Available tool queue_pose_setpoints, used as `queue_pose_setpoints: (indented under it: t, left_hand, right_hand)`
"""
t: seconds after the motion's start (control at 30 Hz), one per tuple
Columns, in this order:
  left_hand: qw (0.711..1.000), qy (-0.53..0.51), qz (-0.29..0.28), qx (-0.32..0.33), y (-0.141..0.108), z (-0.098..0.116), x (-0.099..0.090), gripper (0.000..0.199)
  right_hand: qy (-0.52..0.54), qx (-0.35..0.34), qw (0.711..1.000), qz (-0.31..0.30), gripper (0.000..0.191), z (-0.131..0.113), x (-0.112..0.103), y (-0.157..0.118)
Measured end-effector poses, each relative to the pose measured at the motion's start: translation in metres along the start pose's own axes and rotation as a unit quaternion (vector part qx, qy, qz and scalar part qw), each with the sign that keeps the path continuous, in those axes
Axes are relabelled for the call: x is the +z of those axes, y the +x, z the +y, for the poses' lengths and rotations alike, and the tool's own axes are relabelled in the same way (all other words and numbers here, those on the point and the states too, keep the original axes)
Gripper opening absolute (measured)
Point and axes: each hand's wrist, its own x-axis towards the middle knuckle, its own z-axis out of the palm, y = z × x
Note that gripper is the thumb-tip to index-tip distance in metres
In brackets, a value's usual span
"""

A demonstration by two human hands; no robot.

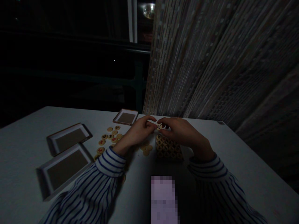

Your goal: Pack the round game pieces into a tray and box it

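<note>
A round wooden game piece (159,127) with a dark mark is pinched in the fingers of my right hand (178,129), above the far edge of a box. My left hand (142,129) reaches in from the left, its fingertips at the piece's left side. Below my right hand stands the box of pieces (169,149), filled with rows of round pieces. Loose round pieces (101,142), some with red or dark characters, lie left of my left wrist. More plain-faced pieces (146,150) sit between my left hand and the box.
Two shallow rectangular trays or lids (70,138) (66,171) lie at the left of the white table (233,161). A smaller one (126,117) is at the back edge. A pixelated pale rectangle (163,199) is at the front. String curtains (198,62) hang behind.
</note>
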Motion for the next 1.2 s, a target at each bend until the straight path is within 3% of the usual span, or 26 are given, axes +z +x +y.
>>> queue_pose_setpoints:
  t: [0.6, 1.2]
  left_hand:
    - [0.998, 0.047, -0.029, -0.013, 0.002, -0.016, 0.004, 0.03]
    - [0.96, 0.28, -0.008, 0.025, -0.002, -0.02, -0.005, 0.03]
  right_hand:
    - [-0.05, 0.03, 0.996, -0.06, 0.026, 0.007, 0.004, -0.001]
    - [-0.102, 0.089, 0.978, -0.157, 0.025, 0.04, 0.037, 0.001]
